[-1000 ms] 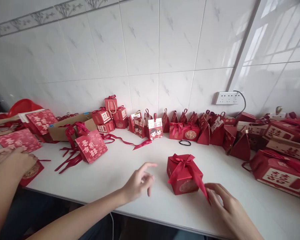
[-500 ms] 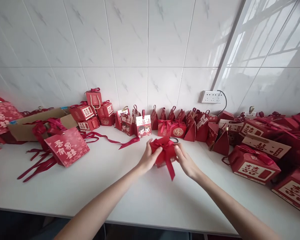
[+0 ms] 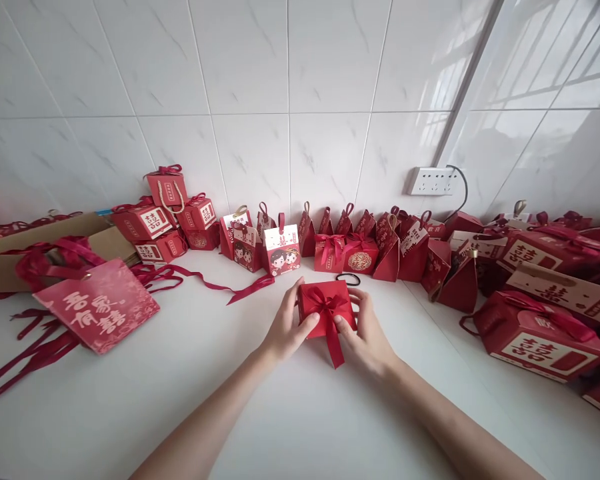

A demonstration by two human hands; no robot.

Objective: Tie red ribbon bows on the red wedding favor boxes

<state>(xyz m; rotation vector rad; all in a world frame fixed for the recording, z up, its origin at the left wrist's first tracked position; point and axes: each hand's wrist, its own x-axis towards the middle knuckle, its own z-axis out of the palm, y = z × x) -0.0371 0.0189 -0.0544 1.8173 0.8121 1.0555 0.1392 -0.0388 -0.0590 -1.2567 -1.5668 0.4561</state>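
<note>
A small red gift box point(image 3: 326, 301) tied with a red ribbon bow sits low over the white counter point(image 3: 290, 413), tilted so its top faces me. My left hand point(image 3: 286, 327) grips its left side, thumb on the top edge. My right hand point(image 3: 367, 332) grips its right side, thumb touching the ribbon near the bow. A loose ribbon tail hangs down between my hands. Just behind the box lies a black hair tie point(image 3: 348, 279), in front of a row of small red favour boxes point(image 3: 360, 252).
A stack of red boxes point(image 3: 167, 217) stands at the back left beside a cardboard box point(image 3: 50, 243). A flat red bag point(image 3: 97, 303) lies on loose ribbons at left. Larger red boxes point(image 3: 540, 330) crowd the right. A wall socket point(image 3: 433, 181) sits above.
Both hands took hold of the ribboned box and carried it away from me toward the row at the back. It has since dropped lower and tilted its top toward me.
</note>
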